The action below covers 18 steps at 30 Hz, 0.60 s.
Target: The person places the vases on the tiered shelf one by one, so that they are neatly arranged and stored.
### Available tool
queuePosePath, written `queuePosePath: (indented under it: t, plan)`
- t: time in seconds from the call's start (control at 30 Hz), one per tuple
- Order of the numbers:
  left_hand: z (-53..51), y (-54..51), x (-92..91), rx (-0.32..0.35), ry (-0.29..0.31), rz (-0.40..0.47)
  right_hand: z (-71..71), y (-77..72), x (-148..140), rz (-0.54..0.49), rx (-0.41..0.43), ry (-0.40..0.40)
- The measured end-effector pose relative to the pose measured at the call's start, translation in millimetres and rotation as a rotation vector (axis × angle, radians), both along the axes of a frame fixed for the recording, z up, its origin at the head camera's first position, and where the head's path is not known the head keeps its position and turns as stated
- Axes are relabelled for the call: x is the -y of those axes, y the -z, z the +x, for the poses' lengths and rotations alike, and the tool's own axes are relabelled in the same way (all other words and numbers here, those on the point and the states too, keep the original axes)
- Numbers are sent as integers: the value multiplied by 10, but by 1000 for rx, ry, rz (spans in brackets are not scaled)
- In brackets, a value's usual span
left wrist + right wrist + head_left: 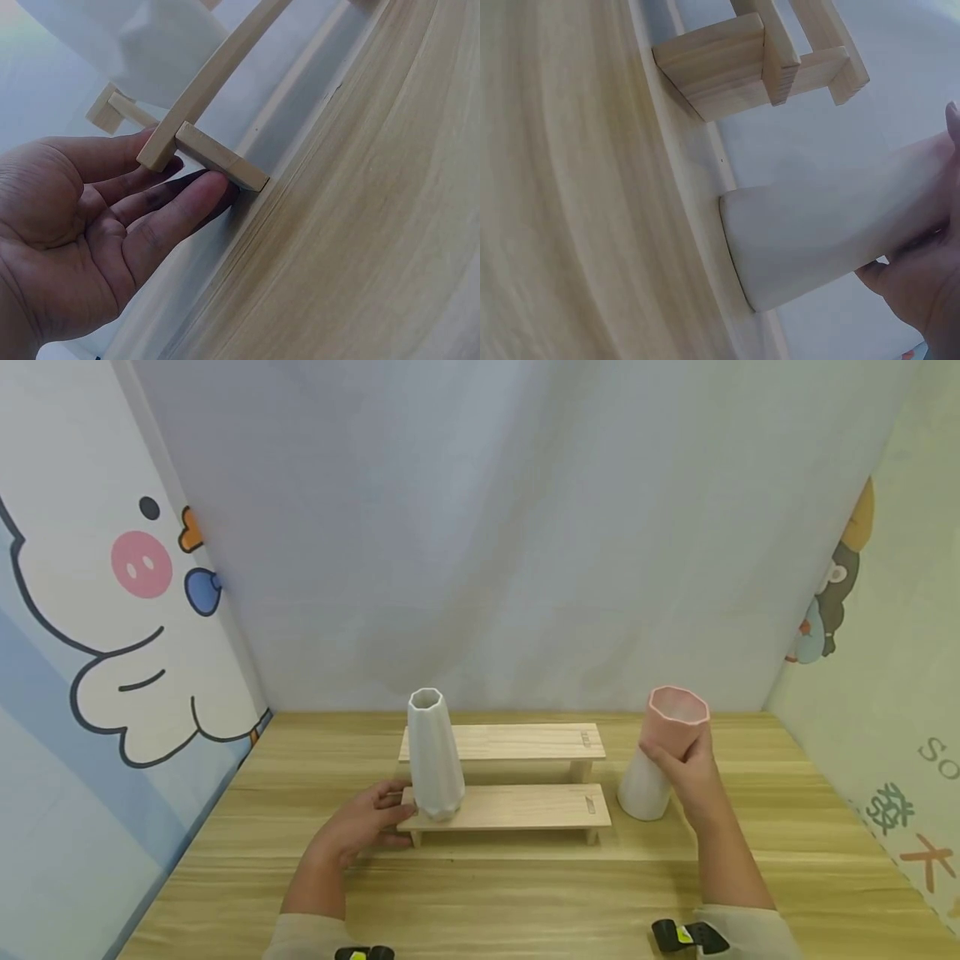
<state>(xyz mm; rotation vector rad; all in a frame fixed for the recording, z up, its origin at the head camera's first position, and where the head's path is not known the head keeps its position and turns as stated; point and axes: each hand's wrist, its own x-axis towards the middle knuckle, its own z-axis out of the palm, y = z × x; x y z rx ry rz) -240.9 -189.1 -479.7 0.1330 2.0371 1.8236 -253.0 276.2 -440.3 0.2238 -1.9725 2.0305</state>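
A white fluted vase stands upright near the left end of the lower plank of a two-step wooden rack. At that same end, my left hand holds the rack. In the left wrist view its thumb meets the end of the plank, and the other fingers bend beside the leg. To the right of the rack is a second vase, pink above and white below, its base on the table. My right hand grips this vase around its pink upper part.
The rack's higher plank lies behind the lower one. All of it stands on a wood-grain table. A pale curtain hangs along the back, with cartoon-printed panels at the left and right.
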Motion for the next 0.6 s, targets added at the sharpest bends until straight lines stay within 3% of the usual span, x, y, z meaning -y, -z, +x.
queuePosePath:
  t: [0.6]
  plan:
    - [-7, -4, -3, -6, 0, -9, -40, 66, 6, 50, 80, 69]
